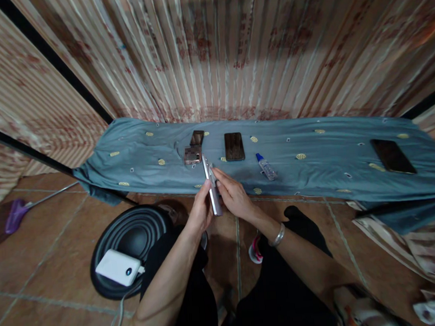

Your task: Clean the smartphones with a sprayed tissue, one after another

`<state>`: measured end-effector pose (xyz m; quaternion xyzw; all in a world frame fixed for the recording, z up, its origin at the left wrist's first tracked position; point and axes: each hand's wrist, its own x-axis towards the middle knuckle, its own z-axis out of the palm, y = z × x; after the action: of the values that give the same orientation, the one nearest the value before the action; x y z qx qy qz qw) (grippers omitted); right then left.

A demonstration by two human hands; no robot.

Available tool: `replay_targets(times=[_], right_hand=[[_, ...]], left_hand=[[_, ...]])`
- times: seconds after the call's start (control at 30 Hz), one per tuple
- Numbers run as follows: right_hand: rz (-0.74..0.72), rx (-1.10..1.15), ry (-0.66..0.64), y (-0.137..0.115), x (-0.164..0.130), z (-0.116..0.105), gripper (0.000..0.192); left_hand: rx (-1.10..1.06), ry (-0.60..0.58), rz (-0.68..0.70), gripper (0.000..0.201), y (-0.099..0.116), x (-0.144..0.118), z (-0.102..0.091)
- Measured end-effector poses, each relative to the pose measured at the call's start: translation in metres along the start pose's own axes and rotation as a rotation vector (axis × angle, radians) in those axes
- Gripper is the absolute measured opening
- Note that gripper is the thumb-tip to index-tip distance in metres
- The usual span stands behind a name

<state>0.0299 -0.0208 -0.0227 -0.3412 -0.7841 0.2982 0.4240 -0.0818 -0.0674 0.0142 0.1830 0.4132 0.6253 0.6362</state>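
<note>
My left hand [202, 210] grips a slim silver phone [212, 188] edge-on, held upright in front of a low surface draped in blue-grey cloth [315, 165]. My right hand [233, 194], with a silver bangle at the wrist, also holds the phone, its fingers at the upper right edge. On the cloth just beyond lie a dark phone [234, 146], a smaller brownish phone [197, 137] and a blurred small device [192, 155]. A small clear bottle with a blue cap [266, 167] lies to the right.
Another dark phone [392, 155] lies far right on the cloth. A round black speaker [133, 235] with a white power bank [118, 267] and cable sits on the tiled floor at left. A purple broom [16, 214] lies farther left. Patterned curtains hang behind.
</note>
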Motion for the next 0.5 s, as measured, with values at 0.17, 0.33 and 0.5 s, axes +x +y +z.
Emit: replay_targets(times=[0.17, 0.33, 0.5], right_hand=[[-0.053, -0.019, -0.025, -0.013, -0.005, 0.001, 0.049], [-0.096, -0.028, 0.017, -0.019, -0.007, 0.001, 0.051], [-0.082, -0.024, 0.058, -0.012, -0.004, -0.004, 0.053]], left_hand=[[-0.011, 0.083, -0.035, 0.038, 0.005, 0.003, -0.001], [-0.005, 0.045, -0.013, 0.04, 0.001, 0.004, -0.006], [0.051, -0.015, -0.015, 0.049, -0.008, 0.003, -0.007]])
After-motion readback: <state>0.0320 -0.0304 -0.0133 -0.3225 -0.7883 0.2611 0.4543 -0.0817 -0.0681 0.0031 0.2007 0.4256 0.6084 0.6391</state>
